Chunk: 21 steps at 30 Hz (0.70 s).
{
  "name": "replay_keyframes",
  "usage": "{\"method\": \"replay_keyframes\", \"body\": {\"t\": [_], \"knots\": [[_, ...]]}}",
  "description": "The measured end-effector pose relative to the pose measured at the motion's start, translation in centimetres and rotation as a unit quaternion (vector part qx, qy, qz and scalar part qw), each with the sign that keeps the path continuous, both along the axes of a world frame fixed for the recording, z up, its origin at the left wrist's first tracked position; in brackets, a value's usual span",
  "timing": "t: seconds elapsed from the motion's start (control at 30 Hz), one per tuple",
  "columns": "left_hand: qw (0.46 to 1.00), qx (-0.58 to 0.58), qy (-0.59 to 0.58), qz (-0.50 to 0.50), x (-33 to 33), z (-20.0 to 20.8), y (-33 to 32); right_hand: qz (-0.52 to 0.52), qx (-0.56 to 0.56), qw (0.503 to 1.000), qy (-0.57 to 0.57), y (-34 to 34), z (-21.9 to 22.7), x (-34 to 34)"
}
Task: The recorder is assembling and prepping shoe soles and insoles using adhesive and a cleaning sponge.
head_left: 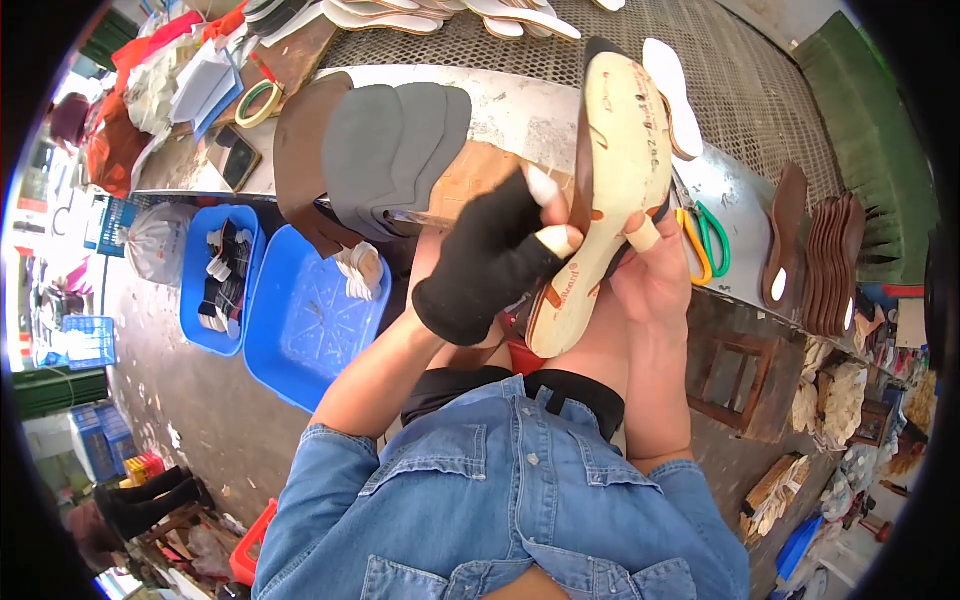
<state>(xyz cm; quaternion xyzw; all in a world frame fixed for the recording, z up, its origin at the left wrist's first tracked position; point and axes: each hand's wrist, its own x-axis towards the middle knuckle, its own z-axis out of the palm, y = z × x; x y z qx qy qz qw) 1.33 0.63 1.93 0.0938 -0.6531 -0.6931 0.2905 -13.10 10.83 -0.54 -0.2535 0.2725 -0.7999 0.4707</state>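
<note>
A cream-coloured shoe insole [625, 120] is held up in front of me at a tilt, its underside with red and dark markings facing me. Brown strips pass through its slots and along its left edge. My left hand [480, 260], in a black fingerless glove with white covers on the fingertips, pinches a brown strip at the insole's left edge. From the right, my right hand [655, 275] grips the insole at its waist, a pale wrap around the thumb. Its other fingers are mostly hidden behind the insole. Scissors with yellow and green handles [714, 240] lie just right of that hand.
Grey sheet pieces [360, 140] and brown pieces [305, 125] lie at the bench's left, near a phone [236, 160] and a tape roll [259, 103]. A white insole [676, 95] and stacked brown insoles [830, 260] are right. Blue bins [300, 335] stand below left.
</note>
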Motion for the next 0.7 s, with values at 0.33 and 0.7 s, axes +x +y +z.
{"method": "replay_keyframes", "body": {"t": [0.33,0.7], "knots": [[0.937,-0.270,-0.220,0.017,0.8,-1.1,-1.1,-0.037,0.038,0.998,0.033,0.4,0.5,-0.8],[0.988,0.106,-0.026,0.106,-2.3,-2.1,-1.1,-0.049,0.102,0.983,0.142,0.6,0.6,1.8]]}}
